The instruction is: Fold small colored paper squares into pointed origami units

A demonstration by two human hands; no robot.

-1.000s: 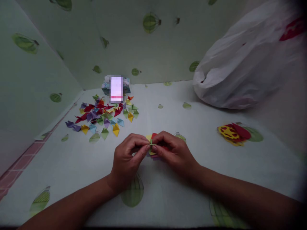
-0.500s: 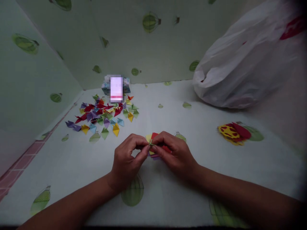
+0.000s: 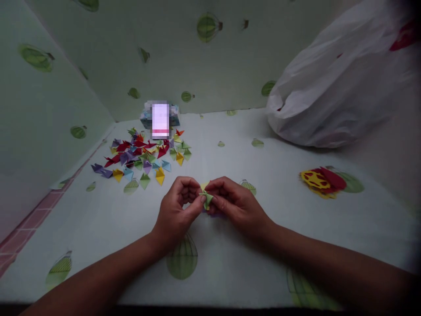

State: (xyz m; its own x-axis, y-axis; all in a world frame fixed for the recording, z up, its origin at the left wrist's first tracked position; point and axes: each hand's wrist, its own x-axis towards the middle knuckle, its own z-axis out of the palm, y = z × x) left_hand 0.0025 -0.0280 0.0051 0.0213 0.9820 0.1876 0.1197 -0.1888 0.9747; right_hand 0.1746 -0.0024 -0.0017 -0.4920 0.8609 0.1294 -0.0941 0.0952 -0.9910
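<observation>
A small green origami crane (image 3: pixel 207 200) is pinched between my two hands at the middle of the table. My left hand (image 3: pixel 180 199) is closed, its thumb and forefinger on the crane's left side. My right hand (image 3: pixel 238 204), closed as well, grips the right side. Under my hands lie colored paper squares (image 3: pixel 205 186), yellow and purple at the edges that show; the rest is hidden by my fingers. Farther off to the left spreads a heap of folded paper cranes (image 3: pixel 144 157) in red, purple, green, yellow and blue.
A lit phone (image 3: pixel 160 120), blurred out, leans on a patterned box (image 3: pixel 176 117) behind the heap. At the right rear stands a large white plastic bag (image 3: pixel 329 92). Red and yellow cut-out pieces (image 3: pixel 320 181) lie on the right of the table (image 3: pixel 250 276). Walls rise at the back and left.
The green crane has turned between my fingers, so a broader face of it shows. My right hand now covers the red paper beneath. The whole view has shifted slightly.
</observation>
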